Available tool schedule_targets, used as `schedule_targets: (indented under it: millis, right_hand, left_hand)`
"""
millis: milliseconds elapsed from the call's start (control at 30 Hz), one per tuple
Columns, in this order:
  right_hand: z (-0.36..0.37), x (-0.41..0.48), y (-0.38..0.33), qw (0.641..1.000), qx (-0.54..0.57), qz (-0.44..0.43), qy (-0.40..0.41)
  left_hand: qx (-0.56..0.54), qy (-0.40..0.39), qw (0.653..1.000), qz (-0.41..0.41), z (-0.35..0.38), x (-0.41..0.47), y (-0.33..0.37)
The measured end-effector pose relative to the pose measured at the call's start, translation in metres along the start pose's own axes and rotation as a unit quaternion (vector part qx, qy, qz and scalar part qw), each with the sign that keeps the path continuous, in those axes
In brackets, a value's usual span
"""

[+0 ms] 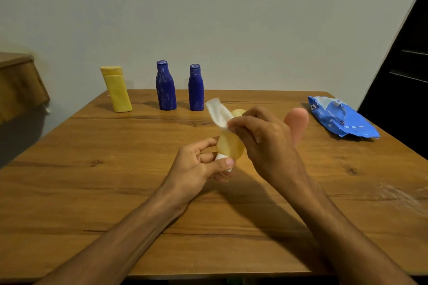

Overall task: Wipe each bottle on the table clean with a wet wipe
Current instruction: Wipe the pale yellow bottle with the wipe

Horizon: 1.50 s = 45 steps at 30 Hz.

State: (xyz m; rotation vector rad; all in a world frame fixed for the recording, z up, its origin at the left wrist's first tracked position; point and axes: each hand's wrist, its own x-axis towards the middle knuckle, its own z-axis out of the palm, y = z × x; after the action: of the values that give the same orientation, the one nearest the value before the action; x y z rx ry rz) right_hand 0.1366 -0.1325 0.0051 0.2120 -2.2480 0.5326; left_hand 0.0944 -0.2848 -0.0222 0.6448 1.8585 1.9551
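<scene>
My left hand point(203, 164) grips the lower end of a pale yellow bottle point(230, 146) held above the table's middle. Over the upper part of that bottle my right hand point(261, 139) pinches a white wet wipe point(216, 111), whose free end sticks up to the left. At the back of the wooden table point(115, 192) stand a yellow flip-top bottle point(117, 89) and two dark blue bottles point(165, 85) point(196, 87). A pink bottle point(297, 122) shows partly behind my right hand.
A blue wet-wipe pack point(340, 118) lies torn open at the table's back right. A cloth-covered piece of furniture point(18, 85) stands beyond the left edge. The wall is close behind the table, and a dark doorway is at the far right.
</scene>
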Motion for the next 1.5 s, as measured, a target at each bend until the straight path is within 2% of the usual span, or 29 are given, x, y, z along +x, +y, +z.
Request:
schedule_targets:
  millis: [133,267,367,500,667,800,933,1133,1200,1367,1500]
  right_hand:
    - [-0.008,0.004,0.007,0.995,-0.007,0.031,0.099]
    - [-0.008,0.004,0.01,0.99,0.036,0.063,0.122]
    - [-0.012,0.008,0.01,0.991,0.077,0.074,0.083]
    - [-0.015,0.008,0.008,0.992,0.111,0.056,-0.014]
    - [-0.015,0.009,0.014,0.994,0.093,0.043,0.048]
    - [-0.013,0.005,0.012,0.993,0.111,0.014,-0.021]
    - [-0.009,0.003,0.011,0.995,0.099,0.006,-0.015]
    - [-0.011,0.003,0.01,0.982,0.153,0.007,-0.111]
    - [-0.011,0.003,0.011,0.982,0.162,0.009,-0.097]
    - [-0.006,0.004,0.014,0.99,0.14,0.023,0.02]
    - [-0.009,0.007,0.02,0.989,0.123,0.047,0.072]
  left_hand:
    - [-0.01,-0.014,1.0,0.004,0.001,-0.002,0.001]
    - [-0.069,-0.029,0.997,-0.02,0.0,-0.003,0.002]
    - [-0.119,-0.024,0.992,-0.023,-0.003,-0.001,0.001]
    - [-0.191,-0.029,0.981,-0.036,-0.006,0.001,0.004]
    - [-0.189,-0.048,0.98,-0.044,-0.003,0.0,0.004]
    - [-0.204,-0.03,0.977,-0.046,-0.006,0.0,0.002]
    - [-0.206,-0.022,0.977,-0.048,-0.005,0.001,0.001]
    - [-0.235,-0.012,0.971,-0.044,-0.005,0.001,0.002]
    - [-0.243,-0.018,0.969,-0.046,-0.005,0.001,0.003]
    - [-0.213,-0.064,0.974,-0.045,-0.007,0.0,0.002]
    - [-0.195,-0.092,0.975,-0.046,-0.005,-0.003,0.001]
